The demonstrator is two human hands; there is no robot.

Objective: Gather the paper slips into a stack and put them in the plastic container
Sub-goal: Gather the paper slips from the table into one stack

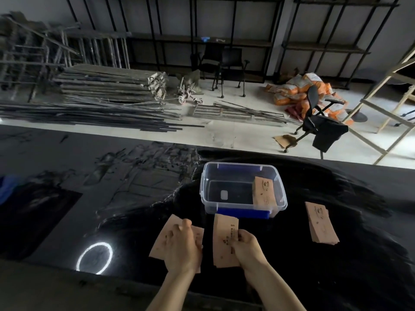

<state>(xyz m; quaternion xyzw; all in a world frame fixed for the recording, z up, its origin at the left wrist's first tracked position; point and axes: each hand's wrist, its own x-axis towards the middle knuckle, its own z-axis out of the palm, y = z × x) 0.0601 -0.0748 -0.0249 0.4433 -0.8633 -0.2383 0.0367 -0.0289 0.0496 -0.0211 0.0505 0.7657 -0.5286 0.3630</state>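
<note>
**Near the clear container, both hands on paper slips**

On the black table, a clear plastic container with blue latches stands open, with no lid on it. One bundle of tan paper slips already leans inside it against its right wall. Just in front of the container, the right hand pinches a second bundle of slips along its right edge, fingers closed on the paper, its far end almost touching the container's front latch. To the left of that bundle, the left hand lies fingers curled over a fanned group of slips; whether it grips them or only presses them down cannot be told. Right of the container, a further pile of slips lies flat on the table, apart from both hands. A bright ring of reflected light shows on the table, left of the left hand.
</note>
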